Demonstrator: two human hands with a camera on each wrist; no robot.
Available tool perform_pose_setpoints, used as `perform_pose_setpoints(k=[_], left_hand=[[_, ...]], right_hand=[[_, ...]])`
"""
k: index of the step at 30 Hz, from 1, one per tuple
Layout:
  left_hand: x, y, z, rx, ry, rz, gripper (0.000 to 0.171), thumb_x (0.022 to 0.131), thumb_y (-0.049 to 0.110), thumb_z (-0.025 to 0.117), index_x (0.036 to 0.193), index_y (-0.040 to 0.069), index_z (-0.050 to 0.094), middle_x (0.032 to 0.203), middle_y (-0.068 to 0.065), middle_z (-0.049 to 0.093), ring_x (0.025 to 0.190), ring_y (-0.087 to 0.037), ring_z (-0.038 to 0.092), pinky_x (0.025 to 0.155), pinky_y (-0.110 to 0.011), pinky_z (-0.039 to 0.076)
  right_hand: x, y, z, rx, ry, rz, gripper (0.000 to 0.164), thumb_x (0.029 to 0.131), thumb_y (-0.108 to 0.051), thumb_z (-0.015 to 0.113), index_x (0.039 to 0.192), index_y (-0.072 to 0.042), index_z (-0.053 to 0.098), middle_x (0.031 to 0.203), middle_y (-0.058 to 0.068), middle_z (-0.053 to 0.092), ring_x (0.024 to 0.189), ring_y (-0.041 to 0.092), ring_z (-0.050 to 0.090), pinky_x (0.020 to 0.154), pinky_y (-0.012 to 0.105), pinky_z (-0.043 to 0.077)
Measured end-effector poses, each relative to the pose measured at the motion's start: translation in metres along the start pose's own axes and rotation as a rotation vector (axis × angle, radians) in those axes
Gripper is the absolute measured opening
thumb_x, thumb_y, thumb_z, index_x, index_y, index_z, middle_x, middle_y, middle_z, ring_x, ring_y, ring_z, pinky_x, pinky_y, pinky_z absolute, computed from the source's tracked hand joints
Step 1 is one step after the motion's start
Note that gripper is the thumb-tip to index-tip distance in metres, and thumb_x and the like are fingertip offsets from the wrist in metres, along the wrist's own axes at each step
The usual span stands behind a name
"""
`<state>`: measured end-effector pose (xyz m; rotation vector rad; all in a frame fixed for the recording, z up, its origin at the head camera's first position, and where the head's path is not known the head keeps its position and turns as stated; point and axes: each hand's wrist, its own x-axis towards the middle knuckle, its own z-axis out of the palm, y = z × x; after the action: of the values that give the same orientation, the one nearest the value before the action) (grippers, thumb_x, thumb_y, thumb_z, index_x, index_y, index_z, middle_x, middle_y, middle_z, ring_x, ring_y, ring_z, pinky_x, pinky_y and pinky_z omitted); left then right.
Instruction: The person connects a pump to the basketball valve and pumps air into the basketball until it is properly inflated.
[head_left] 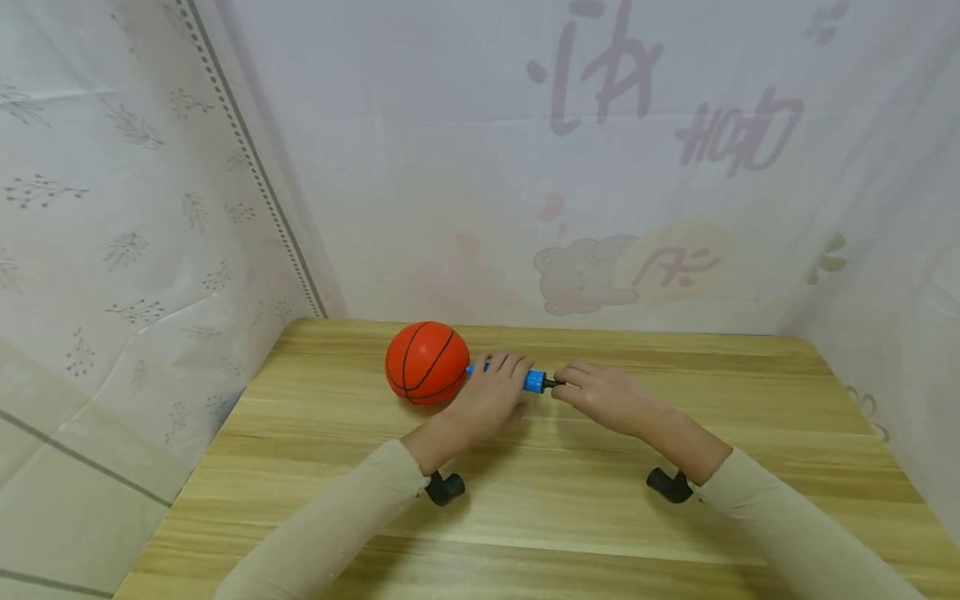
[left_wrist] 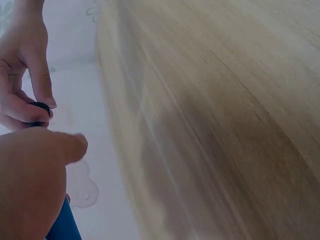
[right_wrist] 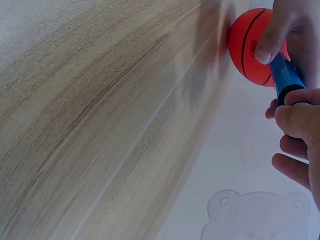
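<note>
An orange-red ball with black seam lines, a small basketball (head_left: 427, 363), sits toward the back left of the wooden table. My left hand (head_left: 495, 390) curls round the blue barrel of a hand pump (head_left: 535, 382), whose left tip meets the ball's right side. The fingers of my right hand (head_left: 603, 397) pinch the black handle end at the pump's right. In the right wrist view the blue barrel (right_wrist: 285, 74) runs between both hands, with the basketball (right_wrist: 246, 47) beyond. Part of the barrel is hidden under the left hand.
The wooden table (head_left: 555, 508) reaches back to a printed white cloth (head_left: 420, 208). A black wrist camera mount (head_left: 446, 488) shows under the left wrist, another mount (head_left: 670, 485) under the right. Patterned cloth (head_left: 135, 250) hangs at the left.
</note>
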<state>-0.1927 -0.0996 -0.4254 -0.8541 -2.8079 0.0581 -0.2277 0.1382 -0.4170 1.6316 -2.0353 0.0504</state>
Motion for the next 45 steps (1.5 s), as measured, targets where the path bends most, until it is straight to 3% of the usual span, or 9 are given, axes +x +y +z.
perform_pose_setpoints(k=[8, 13, 18, 24, 35, 39, 45], left_hand=[[-0.007, -0.018, -0.015, -0.090, -0.010, -0.014, 0.079, 0.096, 0.052, 0.065, 0.152, 0.005, 0.036, 0.152, -0.012, 0.043, 0.140, -0.031, 0.039, 0.114, -0.060, 0.027], [-0.017, -0.045, -0.026, -0.092, 0.059, -0.069, 0.082, 0.093, 0.056, 0.067, 0.151, 0.005, 0.040, 0.151, -0.013, 0.045, 0.141, -0.032, 0.036, 0.113, -0.064, 0.022], [-0.030, -0.074, -0.031, -0.068, 0.112, -0.132, 0.083, 0.088, 0.060, 0.070, 0.149, 0.009, 0.046, 0.149, -0.013, 0.049, 0.141, -0.036, 0.036, 0.110, -0.067, 0.022], [-0.040, -0.096, -0.027, -0.126, 0.106, -0.154, 0.082, 0.084, 0.061, 0.073, 0.147, 0.013, 0.051, 0.149, -0.016, 0.047, 0.141, -0.041, 0.035, 0.106, -0.070, 0.029], [-0.044, -0.101, -0.023, -0.219, 0.042, -0.161, 0.096, 0.076, 0.063, 0.081, 0.151, 0.015, 0.046, 0.153, -0.015, 0.041, 0.140, -0.040, 0.035, 0.102, -0.065, 0.042], [-0.040, -0.097, -0.023, -0.202, 0.037, -0.162, 0.088, 0.080, 0.060, 0.079, 0.149, 0.015, 0.049, 0.150, -0.013, 0.044, 0.136, -0.038, 0.038, 0.098, -0.061, 0.045], [-0.032, -0.090, -0.021, -0.148, 0.029, -0.160, 0.082, 0.082, 0.059, 0.076, 0.146, 0.014, 0.051, 0.147, -0.012, 0.047, 0.134, -0.037, 0.040, 0.094, -0.061, 0.047]], right_hand=[[-0.001, 0.003, -0.004, -0.007, -0.025, 0.011, 0.027, 0.078, 0.001, 0.084, 0.100, -0.007, 0.069, 0.104, 0.007, 0.068, 0.095, 0.019, 0.066, 0.075, 0.025, 0.057], [-0.007, 0.008, 0.002, 0.006, -0.036, 0.015, 0.025, 0.079, 0.000, 0.083, 0.099, -0.007, 0.069, 0.104, 0.007, 0.068, 0.096, 0.019, 0.066, 0.077, 0.027, 0.057], [-0.014, 0.012, 0.011, 0.020, -0.056, 0.031, 0.022, 0.081, -0.002, 0.082, 0.098, -0.007, 0.069, 0.104, 0.006, 0.068, 0.095, 0.019, 0.065, 0.076, 0.027, 0.057], [-0.020, 0.015, 0.023, 0.021, -0.068, 0.062, 0.020, 0.081, -0.003, 0.083, 0.095, -0.008, 0.070, 0.103, 0.006, 0.069, 0.095, 0.019, 0.066, 0.076, 0.026, 0.057], [-0.022, 0.012, 0.038, 0.098, -0.169, 0.151, 0.017, 0.088, -0.002, 0.076, 0.103, -0.009, 0.073, 0.110, 0.007, 0.069, 0.103, 0.022, 0.067, 0.087, 0.032, 0.057], [-0.021, 0.010, 0.043, 0.187, -0.167, 0.185, 0.013, 0.087, -0.005, 0.079, 0.099, -0.010, 0.074, 0.105, 0.006, 0.069, 0.096, 0.020, 0.067, 0.082, 0.031, 0.057], [-0.018, 0.010, 0.046, 0.361, -0.186, 0.358, 0.007, 0.091, -0.020, 0.078, 0.088, -0.017, 0.072, 0.100, 0.000, 0.067, 0.082, 0.011, 0.061, 0.070, 0.027, 0.054]])
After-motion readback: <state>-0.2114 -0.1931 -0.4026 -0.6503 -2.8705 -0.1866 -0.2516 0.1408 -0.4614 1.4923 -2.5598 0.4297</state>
